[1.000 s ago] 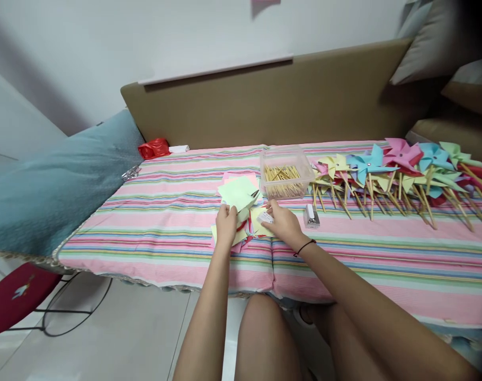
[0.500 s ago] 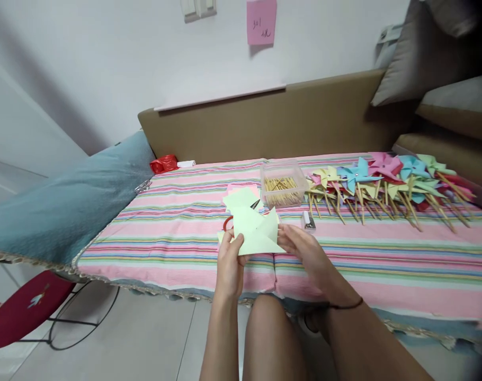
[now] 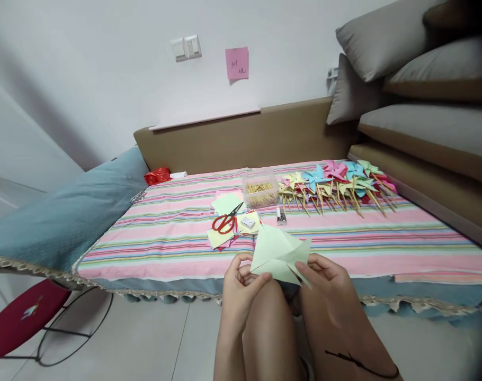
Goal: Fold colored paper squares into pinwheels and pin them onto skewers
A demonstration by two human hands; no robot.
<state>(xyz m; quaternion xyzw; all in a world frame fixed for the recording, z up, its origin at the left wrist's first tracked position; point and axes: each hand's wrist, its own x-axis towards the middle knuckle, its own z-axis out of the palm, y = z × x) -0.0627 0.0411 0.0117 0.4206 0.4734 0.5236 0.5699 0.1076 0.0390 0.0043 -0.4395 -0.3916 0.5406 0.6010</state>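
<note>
A pale green paper square [image 3: 275, 253], slit from its corners and partly folded, is held up between both hands above my knees. My left hand [image 3: 243, 286] pinches its lower left corner with the thumb on top. My right hand [image 3: 328, 278] grips the lower right side, thumb over a cut flap. Just beyond lie red-handled scissors [image 3: 224, 223], partly open, on stacks of coloured paper squares [image 3: 219, 236]. A small white box [image 3: 248, 222] rests on the yellow sheets, and a stapler-like small metal object [image 3: 280, 216] lies to the right.
A clear plastic box [image 3: 260, 193] of wooden sticks stands behind the papers. Several finished paper pinwheels [image 3: 334, 177] lie at the right on the striped cloth [image 3: 177, 227]. Cushions [image 3: 427, 121] are piled far right; a red bag [image 3: 157, 175] sits far left, a red stool [image 3: 26, 317] below.
Both hands have brought the green paper nearer to me and turned it. My right hand now holds its side with the thumb on a flap. The view has shifted right and up.
</note>
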